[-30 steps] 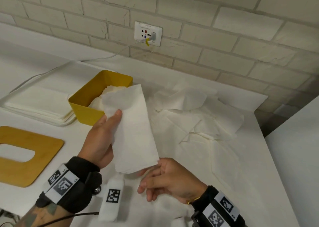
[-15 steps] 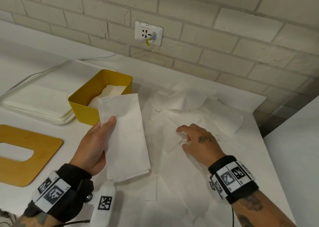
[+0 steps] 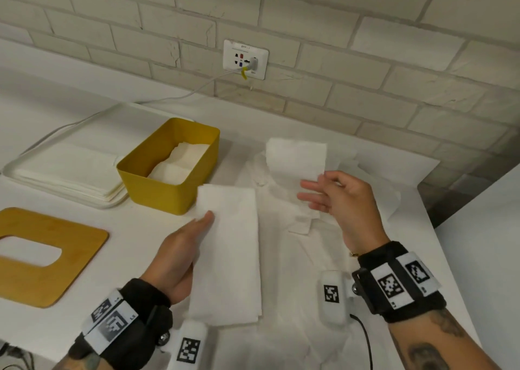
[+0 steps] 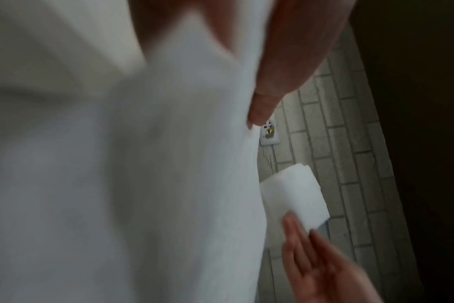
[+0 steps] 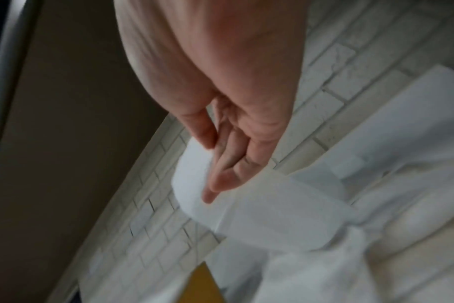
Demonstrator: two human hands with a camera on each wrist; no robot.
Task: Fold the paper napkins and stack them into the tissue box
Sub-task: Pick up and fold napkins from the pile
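Left hand: thumb and fingers pinch the folded white paper napkin, limp, light, at its long edge.
Right hand: fingers nearly straight, pinching a second white napkin at its lower corner.
Yellow tissue box: open.

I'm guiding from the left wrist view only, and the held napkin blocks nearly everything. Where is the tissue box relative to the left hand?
Observer: The yellow tissue box stands on the table just beyond the left hand, its top open.
Operator: Anything inside it?
Observer: Yes, white folded napkins lie in it.
Operator: Where is its lid?
Observer: A wooden lid with an oval slot lies flat on the table, left of the box.
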